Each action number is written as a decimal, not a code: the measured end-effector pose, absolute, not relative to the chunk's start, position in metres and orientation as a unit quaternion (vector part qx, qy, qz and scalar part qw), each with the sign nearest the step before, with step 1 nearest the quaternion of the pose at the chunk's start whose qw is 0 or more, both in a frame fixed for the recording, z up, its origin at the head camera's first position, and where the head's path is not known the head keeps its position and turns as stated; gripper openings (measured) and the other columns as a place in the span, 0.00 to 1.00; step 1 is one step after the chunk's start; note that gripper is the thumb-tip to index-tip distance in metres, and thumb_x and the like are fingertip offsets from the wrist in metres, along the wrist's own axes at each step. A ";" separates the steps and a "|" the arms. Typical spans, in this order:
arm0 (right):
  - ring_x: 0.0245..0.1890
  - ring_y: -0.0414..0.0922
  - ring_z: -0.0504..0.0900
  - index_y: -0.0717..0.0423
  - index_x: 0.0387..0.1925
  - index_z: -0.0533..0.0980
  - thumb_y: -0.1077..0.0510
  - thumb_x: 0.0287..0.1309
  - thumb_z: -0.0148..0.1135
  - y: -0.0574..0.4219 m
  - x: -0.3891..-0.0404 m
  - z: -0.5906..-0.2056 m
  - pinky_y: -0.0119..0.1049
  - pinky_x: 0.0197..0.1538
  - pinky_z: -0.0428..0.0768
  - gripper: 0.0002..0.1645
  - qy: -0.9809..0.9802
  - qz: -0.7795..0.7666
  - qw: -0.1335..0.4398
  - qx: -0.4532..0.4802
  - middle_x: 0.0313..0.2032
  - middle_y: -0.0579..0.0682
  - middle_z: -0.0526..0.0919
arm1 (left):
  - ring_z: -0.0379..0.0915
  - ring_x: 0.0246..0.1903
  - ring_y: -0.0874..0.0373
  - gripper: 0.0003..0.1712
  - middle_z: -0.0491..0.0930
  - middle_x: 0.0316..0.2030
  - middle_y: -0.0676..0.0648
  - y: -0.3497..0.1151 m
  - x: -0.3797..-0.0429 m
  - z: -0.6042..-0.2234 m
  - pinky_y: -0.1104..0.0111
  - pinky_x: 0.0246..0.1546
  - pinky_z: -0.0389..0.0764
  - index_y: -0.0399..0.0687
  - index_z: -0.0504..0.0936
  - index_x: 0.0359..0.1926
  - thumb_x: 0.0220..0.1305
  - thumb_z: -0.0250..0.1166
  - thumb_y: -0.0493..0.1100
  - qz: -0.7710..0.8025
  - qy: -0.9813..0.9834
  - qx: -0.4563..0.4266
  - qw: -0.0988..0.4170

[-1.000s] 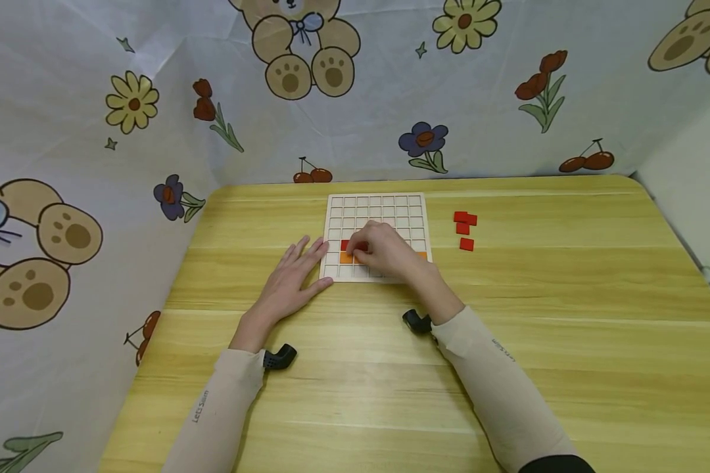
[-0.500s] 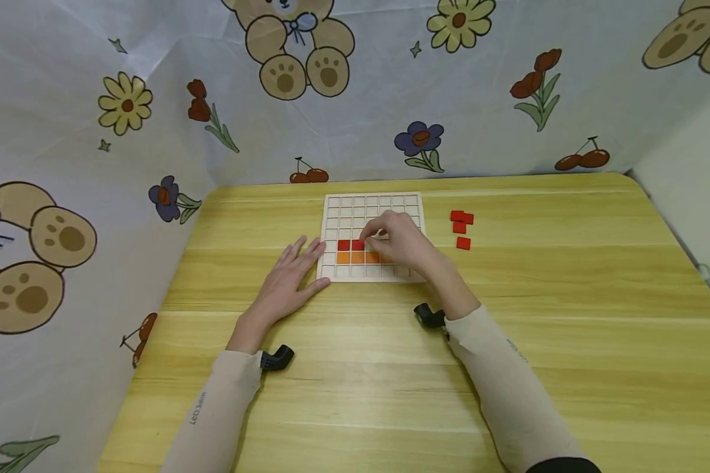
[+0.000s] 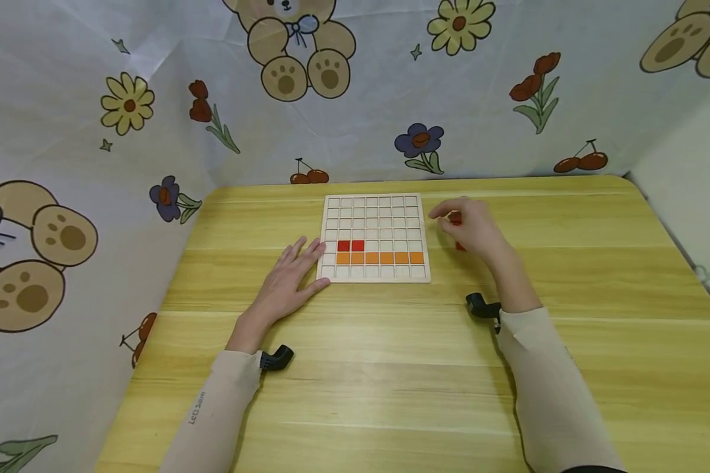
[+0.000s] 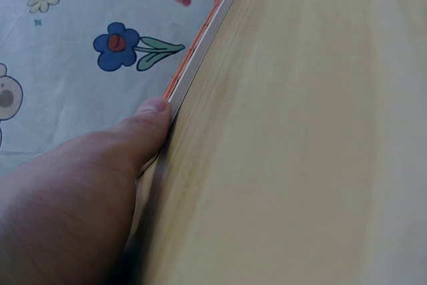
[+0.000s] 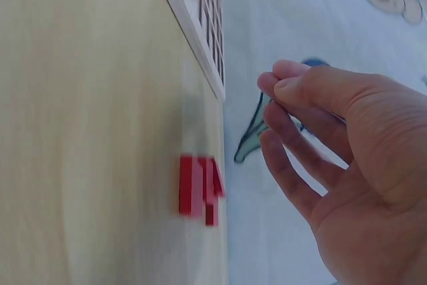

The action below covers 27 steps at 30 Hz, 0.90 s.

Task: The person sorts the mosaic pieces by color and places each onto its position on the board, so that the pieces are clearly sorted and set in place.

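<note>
A pale square grid board (image 3: 380,212) lies on the table with a row of orange tiles (image 3: 387,258) in it. Just above that row, two red tiles (image 3: 351,246) sit side by side in their cells. My left hand (image 3: 284,281) rests at the board's left edge with fingers straight, its thumb at the near corner. To the right of the board, my right hand (image 3: 475,230) hovers over loose red tiles (image 5: 192,186), mostly hiding them in the head view. Its fingers are loosely bent, thumb near the index fingertip, with nothing between them.
The wooden table (image 3: 355,381) reaches back to a printed cloth (image 3: 367,131) hung behind it. A small black wrist camera (image 3: 278,359) juts from the left sleeve, and another black camera (image 3: 481,307) from the right one.
My right hand has moved right, off the board and over the loose red tiles. The second red tile and the orange row now show in full. My left hand has stayed put.
</note>
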State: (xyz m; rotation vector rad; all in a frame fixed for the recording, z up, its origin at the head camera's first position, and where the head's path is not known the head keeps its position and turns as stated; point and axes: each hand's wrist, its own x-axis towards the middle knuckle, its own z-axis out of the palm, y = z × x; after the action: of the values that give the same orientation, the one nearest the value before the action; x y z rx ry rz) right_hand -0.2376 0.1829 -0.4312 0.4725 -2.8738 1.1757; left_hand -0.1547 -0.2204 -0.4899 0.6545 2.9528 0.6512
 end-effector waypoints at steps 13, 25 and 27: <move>0.63 0.62 0.76 0.62 0.56 0.84 0.69 0.70 0.63 0.217 -0.250 -0.447 0.62 0.68 0.77 0.16 -0.931 0.353 0.016 0.089 0.60 0.64 0.83 | 0.34 0.85 0.49 0.45 0.49 0.85 0.55 -0.218 -0.154 -0.492 0.52 0.86 0.37 0.61 0.50 0.86 0.78 0.56 0.67 0.214 0.954 0.211 0.022; 0.53 0.59 0.80 0.61 0.58 0.82 0.68 0.71 0.63 0.224 -0.253 -0.458 0.58 0.64 0.81 0.17 -0.932 0.350 -0.001 0.092 0.57 0.63 0.84 | 0.37 0.85 0.47 0.45 0.52 0.84 0.53 -0.219 -0.153 -0.488 0.50 0.86 0.38 0.58 0.52 0.85 0.78 0.58 0.64 0.218 0.952 0.216 0.014; 0.53 0.60 0.80 0.62 0.58 0.82 0.68 0.71 0.64 0.224 -0.252 -0.458 0.58 0.64 0.81 0.17 -0.933 0.350 0.001 0.090 0.57 0.64 0.84 | 0.36 0.85 0.47 0.45 0.52 0.84 0.53 -0.219 -0.153 -0.488 0.50 0.86 0.38 0.58 0.52 0.85 0.78 0.58 0.64 0.216 0.952 0.215 0.014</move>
State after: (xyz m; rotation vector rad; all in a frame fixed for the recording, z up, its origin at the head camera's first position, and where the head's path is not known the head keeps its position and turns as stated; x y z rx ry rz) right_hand -0.2519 0.2240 -0.4583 0.2810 -2.9271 1.0973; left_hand -0.1528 -0.2194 -0.4881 0.6702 2.9651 0.6737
